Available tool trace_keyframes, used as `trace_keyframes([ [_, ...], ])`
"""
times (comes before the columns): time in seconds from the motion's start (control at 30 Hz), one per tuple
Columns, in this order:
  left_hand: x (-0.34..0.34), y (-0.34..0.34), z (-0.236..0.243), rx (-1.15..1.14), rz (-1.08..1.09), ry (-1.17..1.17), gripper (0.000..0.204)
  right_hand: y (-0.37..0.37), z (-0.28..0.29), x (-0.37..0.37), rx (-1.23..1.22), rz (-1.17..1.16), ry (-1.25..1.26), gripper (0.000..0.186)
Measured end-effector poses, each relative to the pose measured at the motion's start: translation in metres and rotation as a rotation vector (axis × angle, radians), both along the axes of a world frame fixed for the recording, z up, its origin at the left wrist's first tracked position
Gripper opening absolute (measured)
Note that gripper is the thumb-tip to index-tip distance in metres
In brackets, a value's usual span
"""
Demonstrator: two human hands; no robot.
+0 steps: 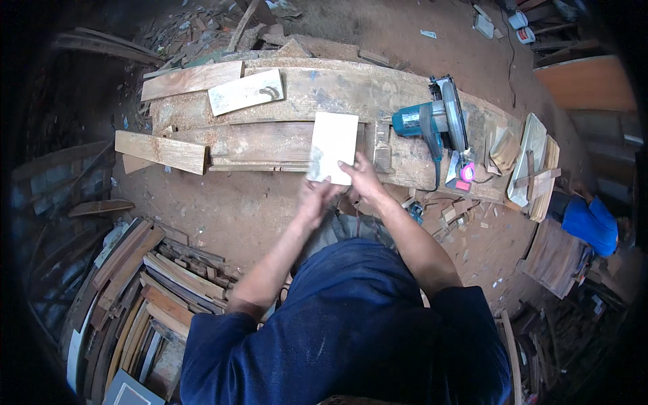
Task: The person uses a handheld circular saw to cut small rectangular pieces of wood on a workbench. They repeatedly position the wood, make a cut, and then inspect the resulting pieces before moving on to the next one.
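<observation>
With both hands (pixel 365 179) pinching the white board (pixel 333 145) — left of the circular saw (pixel 437 120) — hold it evenly so it cannot twist.

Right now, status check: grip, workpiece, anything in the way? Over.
Left grip, right grip: both on near end of pale board. Grey smudge low on its left. Circular saw off right on workbench, apart from board.
</observation>
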State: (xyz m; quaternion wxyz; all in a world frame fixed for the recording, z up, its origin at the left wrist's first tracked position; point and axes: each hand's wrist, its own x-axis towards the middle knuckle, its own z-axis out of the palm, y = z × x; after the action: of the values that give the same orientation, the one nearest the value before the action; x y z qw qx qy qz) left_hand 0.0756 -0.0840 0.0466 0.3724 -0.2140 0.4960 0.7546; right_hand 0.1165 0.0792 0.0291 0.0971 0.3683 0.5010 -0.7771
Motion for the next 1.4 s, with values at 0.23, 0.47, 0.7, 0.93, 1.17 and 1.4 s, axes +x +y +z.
trace_keyframes([
  [0.23, 0.005, -0.008, -0.037, -0.205, -0.508, 0.14, 0.043, 0.071, 0.01, 0.03, -0.022, 0.142, 0.039, 0.053],
  [0.47, -0.05, 0.012, -0.038, -0.21, -0.441, 0.24, 0.045, 0.1, 0.007, 0.033, 0.026, 0.247, 0.023, 0.057],
  [0.7, -0.022, 0.043, -0.09, -0.421, -0.502, 0.629, 0.037, 0.101, -0.047, 0.066, -0.034, -0.373, 0.002, 0.035],
  [0.93, -0.044, 0.052, -0.095, -0.675, -0.307, 0.595, 0.046, 0.115, -0.095, 0.053, 0.08, -0.345, 0.047, 0.038],
  [1.17, -0.059, 0.061, -0.119, -0.493, -0.256, 0.344, 0.052, 0.092, -0.1, 0.019, 0.117, -0.315, -0.008, 0.038],
  [1.4, -0.034, 0.09, -0.109, -0.935, -0.301, 0.949, 0.073, 0.084, -0.122, 0.02, 0.22, -0.272, 0.061, 0.037],
])
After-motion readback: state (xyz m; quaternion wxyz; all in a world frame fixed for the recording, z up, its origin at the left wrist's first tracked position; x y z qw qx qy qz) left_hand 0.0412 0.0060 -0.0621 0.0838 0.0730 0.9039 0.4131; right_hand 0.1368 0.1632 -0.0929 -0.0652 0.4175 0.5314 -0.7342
